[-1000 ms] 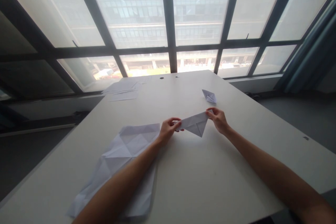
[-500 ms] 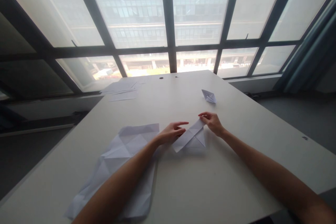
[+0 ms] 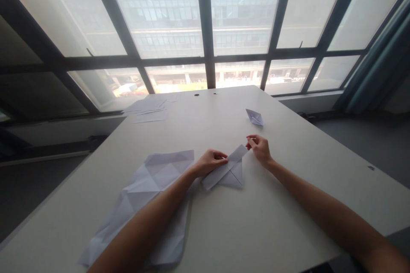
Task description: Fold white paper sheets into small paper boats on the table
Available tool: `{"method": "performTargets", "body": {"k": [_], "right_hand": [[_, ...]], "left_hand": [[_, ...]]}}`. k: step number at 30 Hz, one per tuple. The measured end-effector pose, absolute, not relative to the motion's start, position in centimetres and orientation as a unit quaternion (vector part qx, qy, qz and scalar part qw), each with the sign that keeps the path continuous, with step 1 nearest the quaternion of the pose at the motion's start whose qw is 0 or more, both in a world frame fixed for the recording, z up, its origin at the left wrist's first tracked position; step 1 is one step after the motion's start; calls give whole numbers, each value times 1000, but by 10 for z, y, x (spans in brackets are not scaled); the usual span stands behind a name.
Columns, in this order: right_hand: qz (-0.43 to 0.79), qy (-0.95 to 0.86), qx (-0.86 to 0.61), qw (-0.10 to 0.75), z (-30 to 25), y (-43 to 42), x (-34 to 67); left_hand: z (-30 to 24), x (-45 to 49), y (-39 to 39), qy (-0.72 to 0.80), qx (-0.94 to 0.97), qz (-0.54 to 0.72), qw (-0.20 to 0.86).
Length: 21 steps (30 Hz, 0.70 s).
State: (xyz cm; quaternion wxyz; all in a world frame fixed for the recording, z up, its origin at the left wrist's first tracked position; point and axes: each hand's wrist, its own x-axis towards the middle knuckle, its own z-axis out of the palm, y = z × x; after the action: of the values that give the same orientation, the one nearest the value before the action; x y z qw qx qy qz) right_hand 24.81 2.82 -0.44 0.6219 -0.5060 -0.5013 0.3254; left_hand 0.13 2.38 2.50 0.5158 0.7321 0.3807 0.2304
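Note:
A white sheet folded into a small shape, a folded paper (image 3: 229, 171), has a long band running diagonally across it and a pointed flap with creases below. My left hand (image 3: 211, 162) pinches it at the upper left edge, thumb on top. Just off its upper right corner is my right hand (image 3: 260, 149), fingers curled and slightly apart; it appears to have nothing in it. A larger creased sheet of paper (image 3: 156, 179) lies on the table, partly under my left forearm.
A small folded paper boat (image 3: 255, 117) rests farther back on the right of the white table (image 3: 272, 230). Several loose paper sheets (image 3: 149, 108) lie at the far left. Tall windows (image 3: 169, 13) stand beyond the table, and a curtain (image 3: 378, 59) hangs at right.
My left hand has closed onto the folded paper, which has shifted a little left and toward me. My right hand has let go of its upper right end and moved slightly right.

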Motion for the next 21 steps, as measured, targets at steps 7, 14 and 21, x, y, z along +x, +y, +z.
{"method": "performTargets", "body": {"k": [7,14,21], "right_hand": [[436,-569,-478,507,4,17,243],[304,-567,-540,542,-14,26,243],[206,-569,-617,503,-21,26,243]], "left_hand": [[22,3,25,375,751,233,491],[10,11,19,372,847,293,241],[-1,21,-7,385,907,153,77]]}}
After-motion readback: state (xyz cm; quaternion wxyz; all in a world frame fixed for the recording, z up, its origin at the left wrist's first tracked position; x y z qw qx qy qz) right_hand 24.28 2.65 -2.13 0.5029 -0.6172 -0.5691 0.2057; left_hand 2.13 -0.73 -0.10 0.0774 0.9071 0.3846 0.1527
